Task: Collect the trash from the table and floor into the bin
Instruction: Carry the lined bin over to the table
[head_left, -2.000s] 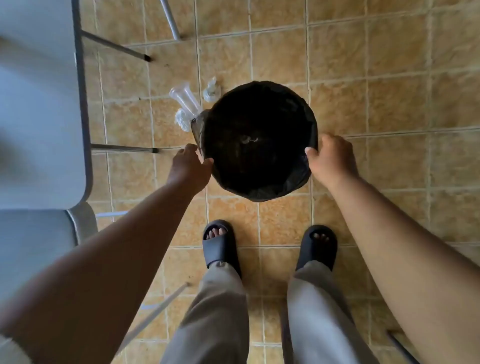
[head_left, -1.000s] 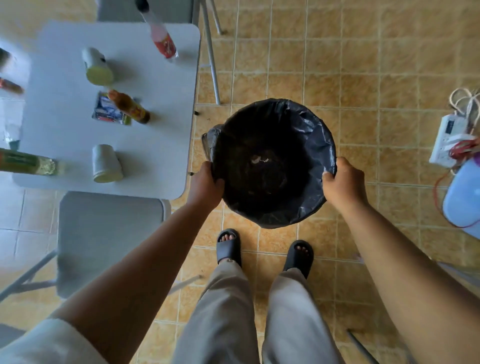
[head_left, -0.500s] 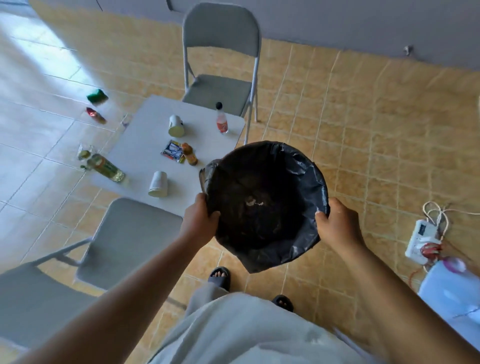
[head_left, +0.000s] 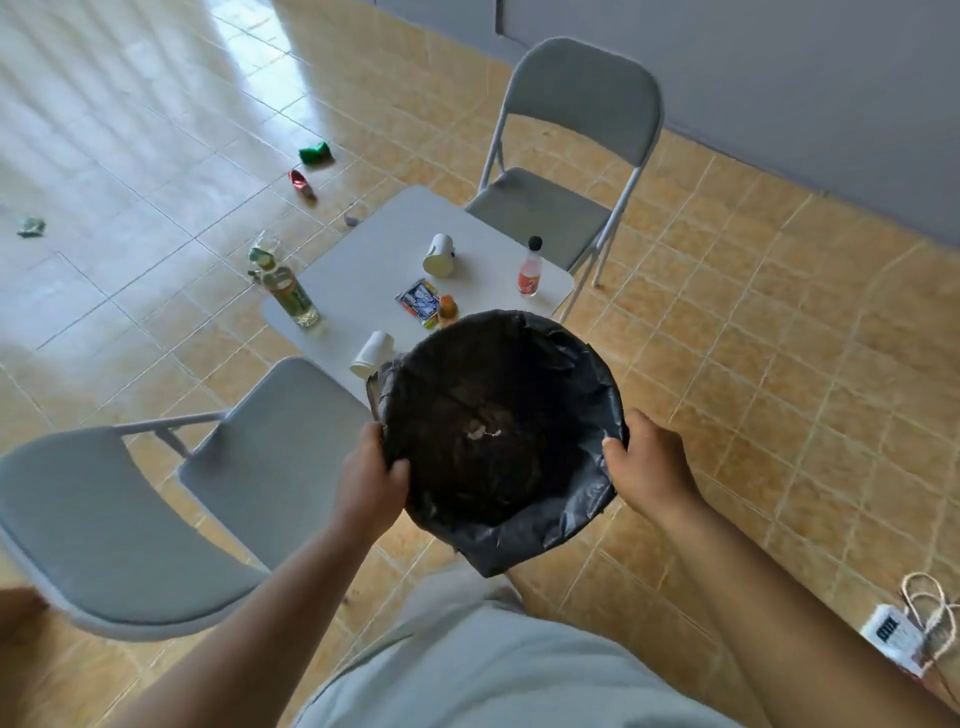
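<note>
I hold a round bin (head_left: 550, 525) lined with a black bag in front of me, above the floor. My left hand (head_left: 371, 480) grips its left rim and my right hand (head_left: 647, 467) grips its right rim. Behind the bin stands a small white table (head_left: 374, 260) with trash on it: two tipped white cups (head_left: 439, 254) (head_left: 373, 353), a red-labelled bottle (head_left: 530, 273), a yellow-green bottle (head_left: 291, 299), a blue wrapper (head_left: 418, 301) and a small orange bottle (head_left: 447, 310) partly hidden by the bin. On the floor beyond lie a green wrapper (head_left: 315, 152), a red wrapper (head_left: 300, 182) and another green scrap (head_left: 31, 226).
One grey folding chair (head_left: 571, 156) stands behind the table by the wall, and another (head_left: 156, 499) stands at my left, close to the bin. A white power strip with cables (head_left: 898, 634) lies on the tiles at the lower right.
The bin has been lifted from the floor with both hands still on its rim. My view has risen and tilted forward, so the table, chairs and floor litter now show.
</note>
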